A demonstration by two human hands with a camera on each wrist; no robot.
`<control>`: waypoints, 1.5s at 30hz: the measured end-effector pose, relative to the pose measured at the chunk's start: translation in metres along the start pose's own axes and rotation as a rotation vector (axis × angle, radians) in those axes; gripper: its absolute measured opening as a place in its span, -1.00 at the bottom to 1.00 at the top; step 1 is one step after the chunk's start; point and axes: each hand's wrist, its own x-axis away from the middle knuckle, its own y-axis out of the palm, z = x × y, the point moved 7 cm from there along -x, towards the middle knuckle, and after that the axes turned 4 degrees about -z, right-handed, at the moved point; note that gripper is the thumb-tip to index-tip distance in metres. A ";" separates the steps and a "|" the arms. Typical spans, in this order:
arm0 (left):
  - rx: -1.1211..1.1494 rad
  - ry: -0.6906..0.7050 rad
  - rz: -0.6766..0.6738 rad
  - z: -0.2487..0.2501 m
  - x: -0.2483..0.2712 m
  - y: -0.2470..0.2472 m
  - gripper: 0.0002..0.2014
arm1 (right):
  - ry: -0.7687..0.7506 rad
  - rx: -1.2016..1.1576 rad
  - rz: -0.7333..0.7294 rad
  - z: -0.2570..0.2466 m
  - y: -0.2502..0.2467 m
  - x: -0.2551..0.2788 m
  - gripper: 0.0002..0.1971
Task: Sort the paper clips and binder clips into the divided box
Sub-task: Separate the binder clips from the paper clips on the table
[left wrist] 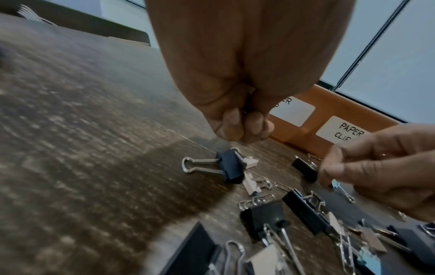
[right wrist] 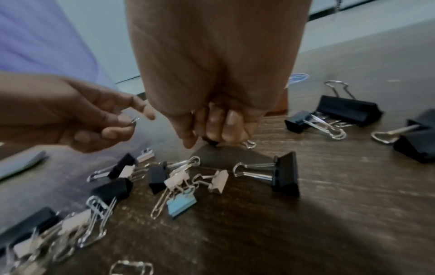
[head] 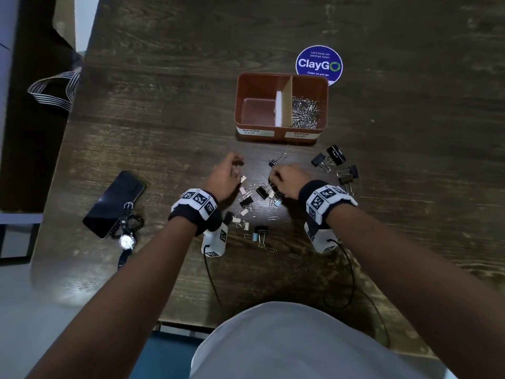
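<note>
A brown divided box (head: 281,77) stands on the wooden table; its right compartment holds a heap of paper clips (head: 304,112), while the left one, labelled binder clip, shows a bare floor. My left hand (head: 237,162) hovers in front of the box and pinches a small silver paper clip (right wrist: 134,120) between thumb and forefinger. My right hand (right wrist: 212,135) is curled down onto the table, its fingertips pinching a black binder clip (right wrist: 210,142). Several binder clips (head: 254,198) and loose paper clips lie between and below both hands.
More black binder clips (head: 336,162) lie to the right of my right hand. At the left lie a phone (head: 114,203) and a wristwatch (head: 127,239). A blue round sticker (head: 319,64) sits behind the box. A striped bag handle (head: 52,91) hangs off the table's left edge.
</note>
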 end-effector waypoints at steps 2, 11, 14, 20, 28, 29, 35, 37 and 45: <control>0.026 -0.030 -0.014 -0.004 0.006 0.000 -0.73 | 0.004 0.135 0.040 -0.004 0.003 -0.004 -0.89; -0.136 -0.164 -0.025 -0.020 0.023 0.009 -0.64 | 0.003 0.258 -0.019 -0.009 0.021 -0.006 -0.93; -0.530 -0.097 -0.007 -0.011 0.025 0.016 -0.73 | -0.012 0.205 0.017 -0.014 0.016 -0.005 -0.89; -0.766 -0.065 -0.019 0.002 0.027 0.036 -0.77 | -0.087 0.210 0.162 -0.034 0.011 -0.016 -0.83; -0.770 -0.035 -0.098 0.013 0.031 0.045 -0.87 | -0.093 0.342 0.109 -0.026 0.031 -0.015 -0.75; -0.758 -0.044 -0.118 0.015 0.032 0.044 -0.85 | -0.104 0.354 0.117 -0.024 0.032 -0.014 -0.75; -0.517 -0.065 -0.066 0.024 0.032 0.024 -0.60 | -0.121 0.341 0.202 -0.011 0.024 -0.008 -0.85; -0.202 -0.109 -0.011 0.017 0.026 0.017 -0.59 | -0.130 0.346 0.174 -0.008 0.025 -0.005 -0.81; 0.767 -0.181 -0.218 0.016 0.021 0.038 -0.73 | -0.011 -0.177 0.273 0.025 -0.005 0.016 -0.75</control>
